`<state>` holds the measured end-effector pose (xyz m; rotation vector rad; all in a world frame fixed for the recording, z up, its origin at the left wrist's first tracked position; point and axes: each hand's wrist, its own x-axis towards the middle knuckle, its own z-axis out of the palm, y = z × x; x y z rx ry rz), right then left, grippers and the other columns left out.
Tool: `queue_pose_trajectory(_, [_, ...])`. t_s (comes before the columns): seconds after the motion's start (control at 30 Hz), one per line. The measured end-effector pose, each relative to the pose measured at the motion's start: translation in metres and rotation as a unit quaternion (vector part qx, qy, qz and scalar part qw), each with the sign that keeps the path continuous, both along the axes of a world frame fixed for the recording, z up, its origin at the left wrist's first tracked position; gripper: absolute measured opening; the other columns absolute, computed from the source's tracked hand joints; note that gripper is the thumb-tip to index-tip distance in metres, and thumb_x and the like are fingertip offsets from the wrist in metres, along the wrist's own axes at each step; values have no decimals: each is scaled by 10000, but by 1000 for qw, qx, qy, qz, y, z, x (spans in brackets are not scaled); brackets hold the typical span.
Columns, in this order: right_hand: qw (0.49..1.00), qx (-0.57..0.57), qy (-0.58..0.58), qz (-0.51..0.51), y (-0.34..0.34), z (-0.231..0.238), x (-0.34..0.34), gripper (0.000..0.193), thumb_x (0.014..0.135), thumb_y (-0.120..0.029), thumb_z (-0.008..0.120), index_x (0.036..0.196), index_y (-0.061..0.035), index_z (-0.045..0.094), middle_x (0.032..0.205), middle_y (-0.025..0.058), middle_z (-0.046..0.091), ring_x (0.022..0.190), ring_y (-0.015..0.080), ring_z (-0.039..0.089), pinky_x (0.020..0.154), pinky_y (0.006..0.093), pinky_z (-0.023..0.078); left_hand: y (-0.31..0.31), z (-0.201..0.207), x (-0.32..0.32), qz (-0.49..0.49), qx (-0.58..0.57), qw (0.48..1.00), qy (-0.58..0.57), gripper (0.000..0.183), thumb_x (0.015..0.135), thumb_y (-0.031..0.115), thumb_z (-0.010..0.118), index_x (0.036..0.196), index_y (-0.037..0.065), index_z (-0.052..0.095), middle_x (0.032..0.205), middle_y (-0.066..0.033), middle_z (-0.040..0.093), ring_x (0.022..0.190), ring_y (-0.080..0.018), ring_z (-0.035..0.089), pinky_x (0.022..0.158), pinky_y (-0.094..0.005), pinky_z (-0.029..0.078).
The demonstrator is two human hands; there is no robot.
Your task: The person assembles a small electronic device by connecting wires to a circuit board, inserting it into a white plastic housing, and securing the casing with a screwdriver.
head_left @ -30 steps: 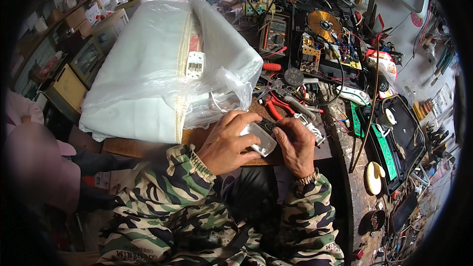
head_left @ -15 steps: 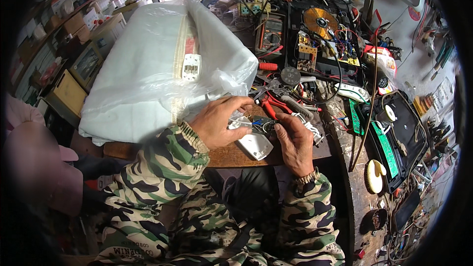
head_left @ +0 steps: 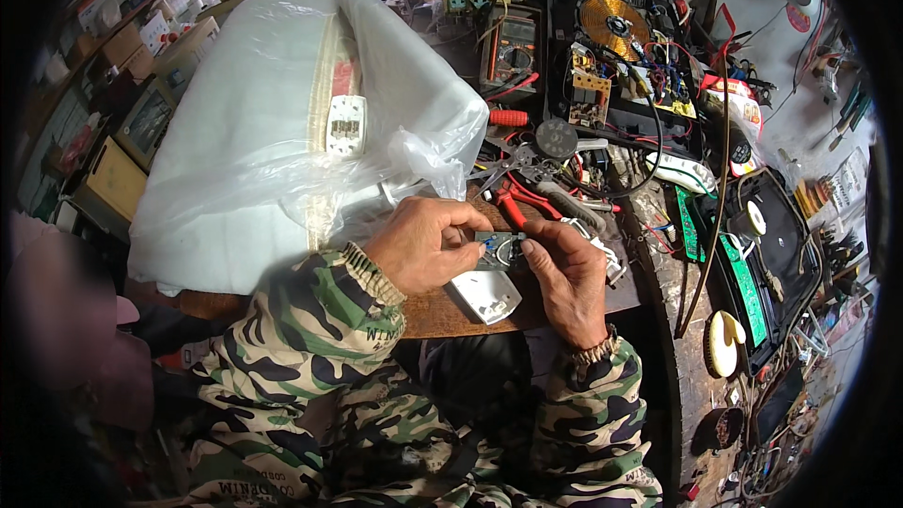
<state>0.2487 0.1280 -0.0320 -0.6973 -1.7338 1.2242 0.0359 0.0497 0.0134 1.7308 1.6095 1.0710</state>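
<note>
Between my two hands is a small dark grey circuit board with bluish and pale wires on its face. Thumb and fingers of my left hand pinch its left end, while my right hand grips the right end. Just below the board, a white plastic casing half rests on the wooden bench, partly covered by the board and left fingers. Red-handled pliers lie right behind the board. A coiled white cord sits beside my right fingers.
A large plastic-wrapped bundle fills the left, with a small white casing on top. Farther back are a multimeter and an opened appliance with a copper coil. Green circuit boards and a yellow-handled brush lie right.
The board has come into fuller view between my hands, with its face turned up. The white casing half stays on the bench. The whole view has shifted slightly.
</note>
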Motion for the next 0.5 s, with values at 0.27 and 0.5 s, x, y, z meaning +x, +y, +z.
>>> queue_pose_trajectory(0.27, [999, 29, -36, -13, -4, 8, -3, 200, 966, -64, 756, 1129, 46, 719, 908, 90, 752, 833, 108, 680, 747, 279, 552, -2, -1, 1, 20, -4, 1000, 8, 208, 860, 103, 753, 1023, -26, 742, 724, -75, 715, 625, -97, 643, 564, -304, 496])
queue_pose_trajectory(0.5, [999, 30, -35, -28, -2, 3, -1, 198, 959, -82, 763, 1115, 33, 725, 881, 99, 745, 792, 120, 675, 726, 289, 548, 1, 2, 4, 19, -22, 1000, 5, 231, 855, 102, 751, 1036, -42, 740, 772, -112, 744, 655, -116, 681, 606, -307, 537])
